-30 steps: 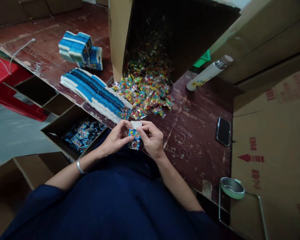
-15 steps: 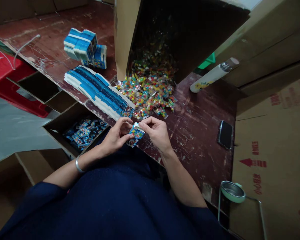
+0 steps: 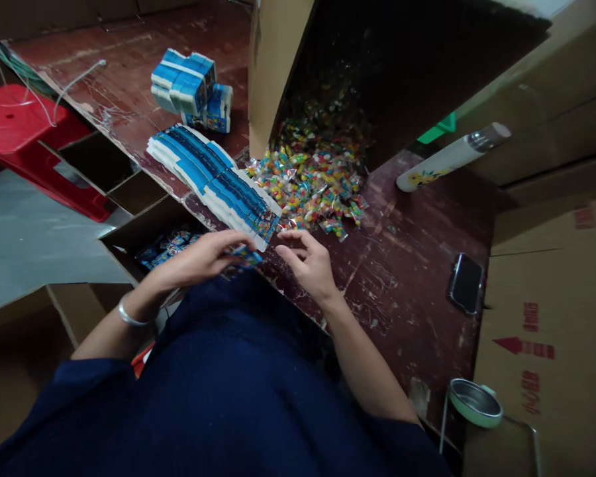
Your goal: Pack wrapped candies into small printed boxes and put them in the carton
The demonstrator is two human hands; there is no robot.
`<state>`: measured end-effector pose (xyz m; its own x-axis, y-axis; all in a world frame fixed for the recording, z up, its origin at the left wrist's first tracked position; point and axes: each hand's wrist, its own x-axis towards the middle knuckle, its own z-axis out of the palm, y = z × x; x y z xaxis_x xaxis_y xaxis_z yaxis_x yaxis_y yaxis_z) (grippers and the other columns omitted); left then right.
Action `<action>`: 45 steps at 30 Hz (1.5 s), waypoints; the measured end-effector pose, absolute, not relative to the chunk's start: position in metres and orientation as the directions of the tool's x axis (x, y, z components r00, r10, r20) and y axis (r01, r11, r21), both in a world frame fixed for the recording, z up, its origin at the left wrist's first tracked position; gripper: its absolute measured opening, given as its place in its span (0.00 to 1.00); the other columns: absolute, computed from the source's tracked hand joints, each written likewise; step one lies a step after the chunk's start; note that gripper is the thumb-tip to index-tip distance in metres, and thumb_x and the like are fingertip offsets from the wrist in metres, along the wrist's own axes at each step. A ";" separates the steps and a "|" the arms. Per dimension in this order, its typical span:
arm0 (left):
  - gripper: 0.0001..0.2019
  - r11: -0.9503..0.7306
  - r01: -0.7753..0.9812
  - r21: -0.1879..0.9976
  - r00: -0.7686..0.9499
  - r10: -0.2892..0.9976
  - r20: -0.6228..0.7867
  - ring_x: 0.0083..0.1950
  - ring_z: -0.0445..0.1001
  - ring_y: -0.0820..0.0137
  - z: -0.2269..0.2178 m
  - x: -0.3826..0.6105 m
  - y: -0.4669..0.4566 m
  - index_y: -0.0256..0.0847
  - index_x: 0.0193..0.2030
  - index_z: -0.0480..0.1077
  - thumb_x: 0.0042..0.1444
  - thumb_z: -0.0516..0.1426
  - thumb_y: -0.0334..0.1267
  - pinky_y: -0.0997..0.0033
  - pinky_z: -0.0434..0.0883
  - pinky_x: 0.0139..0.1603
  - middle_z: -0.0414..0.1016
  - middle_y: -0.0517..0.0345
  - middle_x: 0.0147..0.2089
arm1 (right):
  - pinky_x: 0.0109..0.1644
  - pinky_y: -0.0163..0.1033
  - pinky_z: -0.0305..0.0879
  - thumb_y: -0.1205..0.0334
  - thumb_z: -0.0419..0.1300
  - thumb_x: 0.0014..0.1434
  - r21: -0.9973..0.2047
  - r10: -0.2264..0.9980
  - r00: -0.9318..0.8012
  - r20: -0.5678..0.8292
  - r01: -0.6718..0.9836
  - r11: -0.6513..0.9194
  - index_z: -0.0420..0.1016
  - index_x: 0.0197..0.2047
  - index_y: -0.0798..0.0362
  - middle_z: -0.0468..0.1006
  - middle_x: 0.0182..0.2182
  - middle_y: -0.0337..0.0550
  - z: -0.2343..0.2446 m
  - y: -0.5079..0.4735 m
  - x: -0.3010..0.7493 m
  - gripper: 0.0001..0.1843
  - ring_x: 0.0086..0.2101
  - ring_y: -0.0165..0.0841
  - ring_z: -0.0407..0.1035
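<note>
My left hand (image 3: 211,257) is closed on a small blue printed candy packet (image 3: 246,256), blurred by motion, at the table's front edge. Over the table to its right, my right hand (image 3: 308,265) is empty, thumb and fingers apart. Just beyond the hands lies a long fanned row of flat blue-and-white packets (image 3: 216,175). Clear sachets of colourful candies (image 3: 318,189) spill from a large tipped cardboard box (image 3: 264,79), close to my right fingertips. Below the left forearm, an open carton (image 3: 129,240) holds several filled blue packets (image 3: 171,248), partly hidden by the arm.
Banded stacks of blue packets (image 3: 186,79) stand at the back left. To the right are a white flask (image 3: 440,162), a phone (image 3: 465,283) and a metal cup in a holder (image 3: 475,401). A red stool (image 3: 30,122) stands left of the table (image 3: 377,265).
My left hand has drawn back left with the blue packet, and my right hand has let go of it and opened. The whole view has shifted slightly.
</note>
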<state>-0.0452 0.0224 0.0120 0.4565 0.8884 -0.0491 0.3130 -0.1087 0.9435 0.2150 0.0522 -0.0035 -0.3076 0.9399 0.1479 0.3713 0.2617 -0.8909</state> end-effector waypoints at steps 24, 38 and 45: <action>0.19 0.525 -0.697 0.489 0.460 0.850 -0.258 0.44 0.84 0.68 -0.031 0.028 0.033 0.36 0.45 0.72 0.55 0.72 0.43 0.64 0.77 0.51 0.83 0.42 0.51 | 0.49 0.44 0.83 0.72 0.67 0.62 -0.256 0.541 -0.573 0.616 0.504 0.825 0.80 0.50 0.40 0.88 0.48 0.43 -0.015 0.009 0.227 0.17 0.44 0.41 0.85; 0.29 0.532 -0.636 0.560 0.632 0.775 -0.019 0.59 0.80 0.58 -0.030 0.017 0.020 0.35 0.57 0.78 0.56 0.70 0.54 0.59 0.70 0.64 0.81 0.37 0.59 | 0.51 0.41 0.82 0.82 0.67 0.55 -0.253 0.489 -0.506 0.710 0.465 0.848 0.78 0.41 0.51 0.88 0.41 0.47 0.003 -0.005 0.210 0.17 0.44 0.39 0.84; 0.32 0.450 -0.458 0.767 0.635 0.769 -0.073 0.57 0.81 0.57 -0.026 0.008 0.026 0.38 0.59 0.78 0.50 0.73 0.51 0.64 0.73 0.58 0.82 0.41 0.58 | 0.45 0.41 0.82 0.60 0.64 0.68 -0.641 0.771 -0.493 0.403 0.450 0.622 0.69 0.67 0.48 0.85 0.43 0.46 0.014 0.001 0.224 0.25 0.38 0.36 0.82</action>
<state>0.0080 0.0258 -0.0259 0.6349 0.7691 -0.0729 -0.4576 0.4504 0.7666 0.2244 0.0012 0.0137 -0.4929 0.7713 0.4027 0.4500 0.6221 -0.6408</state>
